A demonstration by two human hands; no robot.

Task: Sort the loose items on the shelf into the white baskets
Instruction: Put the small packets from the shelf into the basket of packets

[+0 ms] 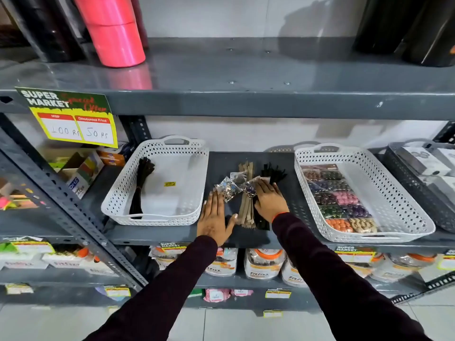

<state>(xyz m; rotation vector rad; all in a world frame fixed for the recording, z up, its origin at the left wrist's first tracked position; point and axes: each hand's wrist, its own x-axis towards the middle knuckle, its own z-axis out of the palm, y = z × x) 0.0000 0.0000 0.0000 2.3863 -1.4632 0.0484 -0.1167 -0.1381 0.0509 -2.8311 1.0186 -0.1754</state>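
Observation:
Loose items lie on the grey shelf (280,158) between two white baskets. They are a bundle of beige zippers (247,210), a bundle of black zippers (272,174) and several small clear packets of buttons (225,187). My left hand (214,219) lies flat on the shelf, fingers apart, its fingertips touching a packet. My right hand (269,199) rests palm down on the zipper bundles, fingers spread, gripping nothing. The left basket (183,215) holds one bundle of black zippers (141,187). The right basket (398,203) holds rows of coloured button packets (338,196).
A grey basket (416,190) with white boxes stands at the far right. Small cartons (82,172) sit left of the left basket. Pink (112,30) and black rolls stand on the shelf above. A price sign (71,116) hangs from that shelf's edge. Jars (264,263) fill the shelf below.

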